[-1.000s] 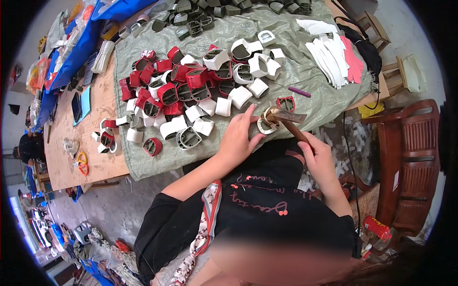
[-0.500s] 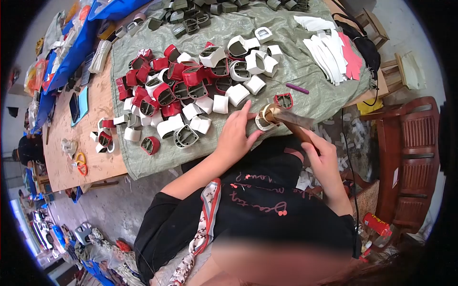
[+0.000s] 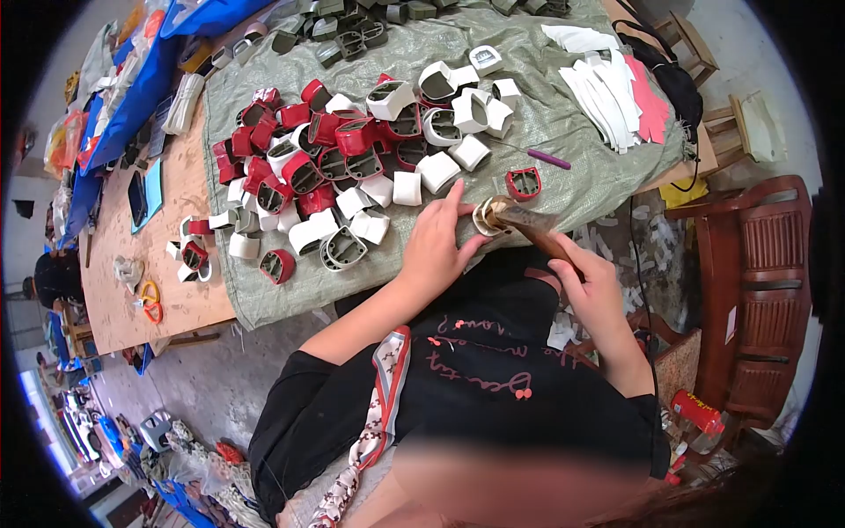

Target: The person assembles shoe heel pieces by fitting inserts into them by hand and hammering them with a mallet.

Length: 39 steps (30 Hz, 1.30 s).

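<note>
My left hand [image 3: 434, 239] grips a white covered hollow block [image 3: 481, 220], which looks like a shoe heel, between thumb and spread index finger at the cloth's near edge. In my right hand [image 3: 588, 275] is the wooden handle of a hammer [image 3: 533, 225], fingers wrapped round it. The hammer's head is over the white block and partly covers it, slightly blurred; whether they touch I cannot tell. A red covered block [image 3: 524, 184] lies just beyond the hammer. Close by is a purple-handled tool [image 3: 549, 159]. Left of my hand lies a heap of red and white blocks [image 3: 356, 138].
Bare dark green blocks [image 3: 352, 40] lie at the back of the green cloth [image 3: 581, 189]. White strips [image 3: 603, 97] and pink strips [image 3: 647, 101] are at the right. Orange scissors [image 3: 151, 302] rest on the wooden table [image 3: 114, 299]. A wooden chair [image 3: 748, 299] stands at right.
The hammer's head and handle have shifted slightly, the handle turning a little. My left hand stays at the white block, with almost no movement.
</note>
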{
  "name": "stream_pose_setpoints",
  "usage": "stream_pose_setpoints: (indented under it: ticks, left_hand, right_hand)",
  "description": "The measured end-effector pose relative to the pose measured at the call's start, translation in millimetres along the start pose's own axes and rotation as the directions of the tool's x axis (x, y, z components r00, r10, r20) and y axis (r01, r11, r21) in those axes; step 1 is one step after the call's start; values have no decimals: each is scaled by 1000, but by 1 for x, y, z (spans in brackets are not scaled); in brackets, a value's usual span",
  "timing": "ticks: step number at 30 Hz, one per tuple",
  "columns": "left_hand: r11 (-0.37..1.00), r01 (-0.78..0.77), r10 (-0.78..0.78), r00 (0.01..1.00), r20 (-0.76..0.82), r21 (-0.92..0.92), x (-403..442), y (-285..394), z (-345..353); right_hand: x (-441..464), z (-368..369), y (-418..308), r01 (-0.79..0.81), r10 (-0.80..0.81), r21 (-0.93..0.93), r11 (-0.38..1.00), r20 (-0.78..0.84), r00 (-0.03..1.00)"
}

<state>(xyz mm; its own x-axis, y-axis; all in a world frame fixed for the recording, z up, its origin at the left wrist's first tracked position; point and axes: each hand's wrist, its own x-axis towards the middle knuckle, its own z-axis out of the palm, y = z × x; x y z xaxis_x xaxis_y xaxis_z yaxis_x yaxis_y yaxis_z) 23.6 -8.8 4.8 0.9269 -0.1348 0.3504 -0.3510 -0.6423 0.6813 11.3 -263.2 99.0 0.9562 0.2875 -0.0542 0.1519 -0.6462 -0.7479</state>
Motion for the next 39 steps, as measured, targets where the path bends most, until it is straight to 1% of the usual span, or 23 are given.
stream_pose_setpoints:
  ticks: [1,4,5,8,9,12,13,16,17,20,21,24,29,32,33,36,37,39]
  left_hand:
    - [1000,0,0,1000,1,2,0,0,0]
    - [1000,21,-21,1000,0,-8,0,1,0]
    - [1000,26,-26,1000,-1,-6,-1,1,0]
    - [1000,5,-5,1000,-12,6,1,1,1]
    - [1000,5,-5,1000,-12,6,1,0,1]
    - [999,42,-42,999,-3,4,0,0,2]
    - [999,40,-40,999,0,4,-1,1,2]
    - [1000,16,-16,999,-30,-9,2,1,2]
    - [1000,11,-11,1000,-29,-7,3,1,2]
    - [997,76,-75,997,-17,15,1,4,1]
    - [997,77,-77,997,-14,13,0,5,2]
    - [1000,11,-10,999,-51,8,2,2,3]
    - [1000,25,-24,998,-53,3,2,3,4]
    - [1000,5,-5,999,-41,12,3,2,3]
    - [1000,2,-2,999,-40,13,5,2,2]
    - [986,162,-162,987,8,38,2,6,3]
    - [986,160,-160,987,7,38,2,6,4]
    - [998,50,-49,998,-45,23,3,2,5]
  right_hand:
    - [1,2,0,1,-1,2,1000,0,1000]
    - [3,11,2,111,-103,56,992,-132,986]
    - [4,10,2,112,-104,58,992,-128,986]
    - [7,5,1,65,-67,-56,996,-50,996]
    - [7,7,2,65,-68,-56,996,-49,996]
    - [3,13,7,74,-72,38,997,-49,996]
    - [3,11,6,72,-69,39,997,-51,996]
    - [8,1,-1,72,-73,-52,996,-25,997]
    - [8,6,3,72,-74,-50,996,-31,997]
    - [7,24,11,84,-76,119,989,-69,995]
    - [5,20,9,81,-73,119,990,-69,995]
    - [7,1,-2,73,-75,-67,995,-31,997]
    - [7,7,6,114,-115,-63,991,-11,993]
    - [13,-8,-7,53,-46,-147,988,50,998]
    - [13,-5,-5,53,-47,-145,988,47,998]
    - [10,9,0,64,-68,50,997,70,995]
    - [9,6,1,65,-68,49,997,68,995]
    - [10,-6,-1,46,-47,65,997,10,999]
